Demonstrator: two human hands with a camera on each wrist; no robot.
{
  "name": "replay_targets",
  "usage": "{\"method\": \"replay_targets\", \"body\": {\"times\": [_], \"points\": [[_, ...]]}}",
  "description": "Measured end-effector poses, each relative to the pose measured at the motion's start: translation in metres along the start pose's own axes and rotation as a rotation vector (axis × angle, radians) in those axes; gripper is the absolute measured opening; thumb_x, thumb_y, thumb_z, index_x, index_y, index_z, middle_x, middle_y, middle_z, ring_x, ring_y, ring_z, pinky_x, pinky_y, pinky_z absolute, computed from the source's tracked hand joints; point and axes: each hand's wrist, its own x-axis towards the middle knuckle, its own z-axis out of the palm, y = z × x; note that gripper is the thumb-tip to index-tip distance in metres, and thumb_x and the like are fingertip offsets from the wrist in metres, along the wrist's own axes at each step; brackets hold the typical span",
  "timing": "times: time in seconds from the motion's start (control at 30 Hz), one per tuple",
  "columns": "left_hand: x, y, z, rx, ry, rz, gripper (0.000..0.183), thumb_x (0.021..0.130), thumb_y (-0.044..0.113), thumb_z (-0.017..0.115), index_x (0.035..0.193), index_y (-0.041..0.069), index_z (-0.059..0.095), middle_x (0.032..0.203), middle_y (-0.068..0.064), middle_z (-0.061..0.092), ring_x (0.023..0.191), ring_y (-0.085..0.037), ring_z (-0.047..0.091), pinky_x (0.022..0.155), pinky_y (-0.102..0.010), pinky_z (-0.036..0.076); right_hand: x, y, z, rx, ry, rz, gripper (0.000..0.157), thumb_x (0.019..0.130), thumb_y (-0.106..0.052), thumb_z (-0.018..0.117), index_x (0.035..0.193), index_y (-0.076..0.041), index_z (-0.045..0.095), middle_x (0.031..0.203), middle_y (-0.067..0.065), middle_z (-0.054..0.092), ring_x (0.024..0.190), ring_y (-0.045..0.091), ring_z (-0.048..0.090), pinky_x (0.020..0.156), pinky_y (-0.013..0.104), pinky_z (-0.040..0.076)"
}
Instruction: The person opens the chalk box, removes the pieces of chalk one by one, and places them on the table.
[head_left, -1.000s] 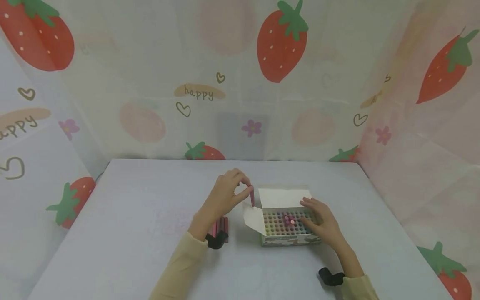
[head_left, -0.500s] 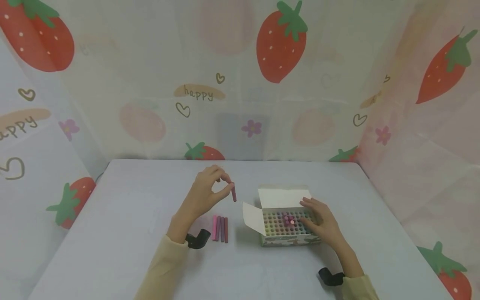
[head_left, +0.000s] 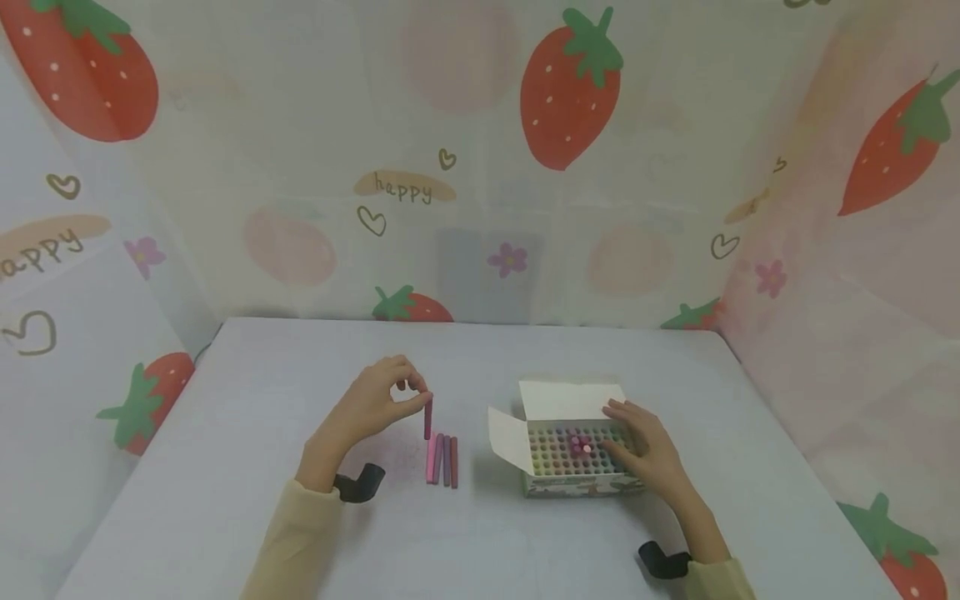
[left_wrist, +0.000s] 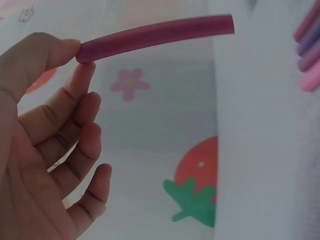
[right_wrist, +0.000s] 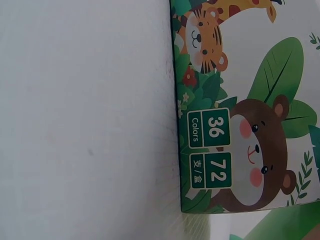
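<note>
Head view high, right wrist's near, box (head_left: 582,485) shared

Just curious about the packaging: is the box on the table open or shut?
Open: in the head view, the box has its white flaps folded back, and rows of coloured rounds show inside.

Box (head_left: 577,486) sits right of center on the tabletop (head_left: 570,550), one flap (head_left: 508,437) off its left side, another (head_left: 573,400) at the back. Four loose sticks (head_left: 440,460) lie side by side left of it, lower center. Left hand's (head_left: 371,400) further left, its stick (head_left: 428,418) near the row's back left end. Right hand's (head_left: 643,437) at the box's right side.
</note>
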Motion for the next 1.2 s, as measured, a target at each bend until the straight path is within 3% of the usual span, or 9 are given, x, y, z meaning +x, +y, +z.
{"method": "replay_targets", "body": {"times": [0.2,0.53,0.77,1.03,1.2], "points": [[-0.010,-0.021,0.012,-0.004,-0.065,-0.087,0.010,0.082,0.026,0.069,0.080,0.017,0.065,0.082,0.002,0.057,0.081,-0.015,0.050,0.069,-0.029,0.041,0.001,0.003,0.000,-0.009,0.004,-0.017,0.049,0.079,-0.013,0.072,0.125,-0.011,0.055,0.135,0.012,0.049,0.128,0.035,0.036,0.101,0.059,0.025],[-0.018,-0.053,0.032,-0.117,-0.279,-0.315,0.014,0.084,0.027,0.067,0.086,0.013,0.064,0.083,0.002,0.058,0.077,-0.015,0.049,0.064,-0.029,0.041,0.006,-0.001,-0.001,-0.022,0.007,-0.036,0.050,0.078,-0.013,0.073,0.124,-0.010,0.056,0.133,0.013,0.051,0.127,0.035,0.037,0.102,0.057,0.026],[-0.014,-0.063,0.045,-0.072,-0.299,-0.352,0.016,0.084,0.029,0.066,0.083,0.013,0.065,0.081,0.002,0.059,0.073,-0.013,0.049,0.066,-0.028,0.041,0.004,-0.001,-0.002,-0.032,0.009,-0.033,0.050,0.077,-0.012,0.074,0.123,-0.010,0.056,0.132,0.012,0.052,0.126,0.034,0.038,0.102,0.055,0.026],[-0.011,-0.060,0.055,0.062,-0.316,-0.419,0.015,0.084,0.028,0.066,0.083,0.013,0.066,0.080,0.004,0.061,0.074,-0.012,0.053,0.072,-0.033,0.046,0.001,-0.001,-0.002,-0.020,0.006,-0.031,0.050,0.077,-0.012,0.073,0.123,-0.010,0.056,0.132,0.012,0.051,0.126,0.034,0.038,0.102,0.055,0.026],[-0.011,-0.056,0.060,0.125,-0.318,-0.435,0.018,0.084,0.030,0.066,0.081,0.013,0.064,0.077,0.003,0.058,0.071,-0.013,0.051,0.070,-0.032,0.044,0.000,-0.001,-0.001,-0.010,0.006,-0.027,0.049,0.077,-0.011,0.073,0.123,-0.010,0.056,0.133,0.012,0.051,0.126,0.034,0.038,0.102,0.055,0.026]]}}
